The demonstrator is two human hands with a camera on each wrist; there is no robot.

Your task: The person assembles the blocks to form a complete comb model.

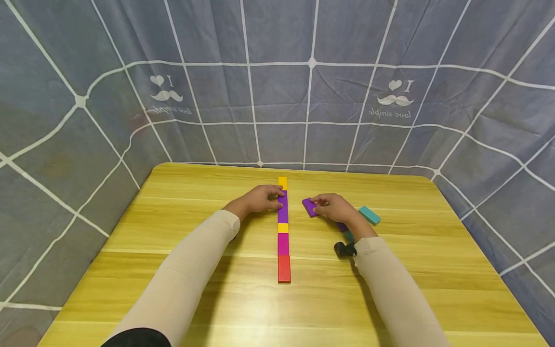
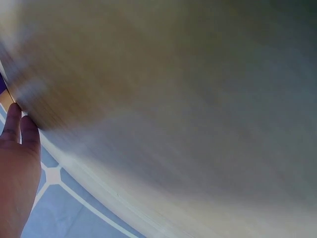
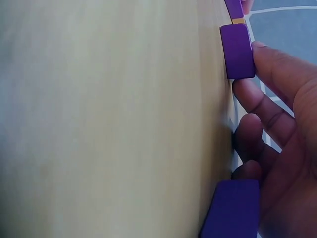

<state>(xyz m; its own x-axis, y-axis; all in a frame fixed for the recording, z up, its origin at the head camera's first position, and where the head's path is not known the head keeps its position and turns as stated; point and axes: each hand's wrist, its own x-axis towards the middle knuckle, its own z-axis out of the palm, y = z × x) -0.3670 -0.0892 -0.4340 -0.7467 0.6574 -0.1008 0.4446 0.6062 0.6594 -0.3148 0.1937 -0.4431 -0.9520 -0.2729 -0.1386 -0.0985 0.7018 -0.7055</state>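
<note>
Here's the purple block, angled, pinched in the right hand, just beside a straight row: red block nearest, then magenta block, yellow block, purple stretch touched by the left hand, second yellow block farthest.

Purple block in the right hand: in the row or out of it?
Out: in the head view, the right hand holds the purple block beside the row, with table showing between them.
</note>
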